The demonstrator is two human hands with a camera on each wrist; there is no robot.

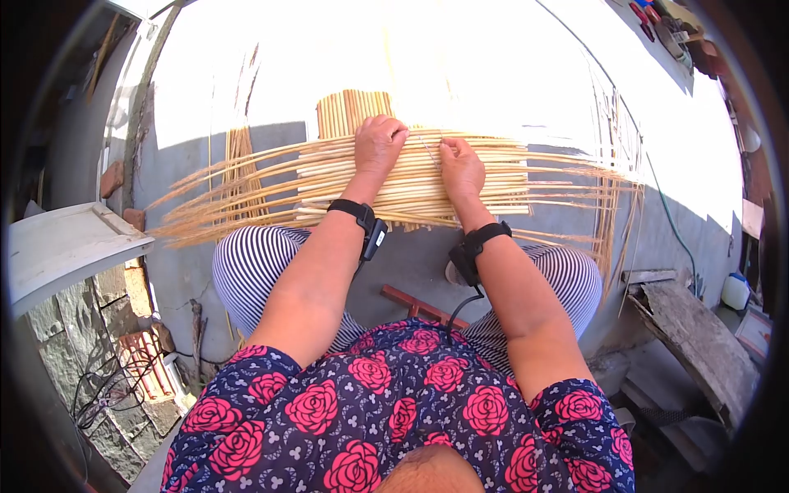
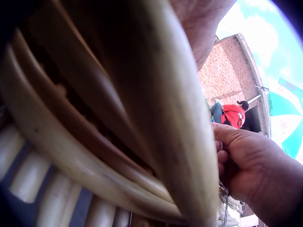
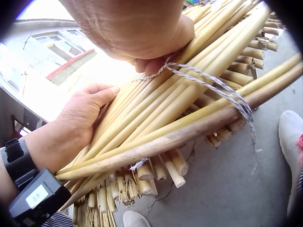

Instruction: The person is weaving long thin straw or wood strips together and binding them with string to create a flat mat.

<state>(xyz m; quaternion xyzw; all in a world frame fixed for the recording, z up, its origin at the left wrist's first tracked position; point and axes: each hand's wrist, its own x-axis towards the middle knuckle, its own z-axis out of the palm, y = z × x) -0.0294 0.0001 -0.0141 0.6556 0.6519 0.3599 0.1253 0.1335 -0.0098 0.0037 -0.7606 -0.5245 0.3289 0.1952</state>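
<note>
Long pale stalks (image 1: 329,172) lie crosswise over a mat of shorter stalks. My left hand (image 1: 380,148) grips the far edge of the stalks; in the right wrist view the left hand's thumb (image 3: 105,96) lies along them, its other fingers mostly hidden. Just to the right, my right hand (image 1: 463,171) has curled fingers pinching a grey-white twine (image 3: 203,77), which passes over the stalks and hangs toward the near side. The left wrist view has blurred stalks (image 2: 175,109) up close, with the right hand (image 2: 260,170) beyond them.
Feathery stalk bundles (image 1: 240,160) stand out at the left. A white table (image 1: 74,242) is at the left edge, a weathered board (image 1: 699,341) at the right, and a red-brown metal bar (image 1: 415,307) between the legs. A person in red (image 2: 233,115) is in the background.
</note>
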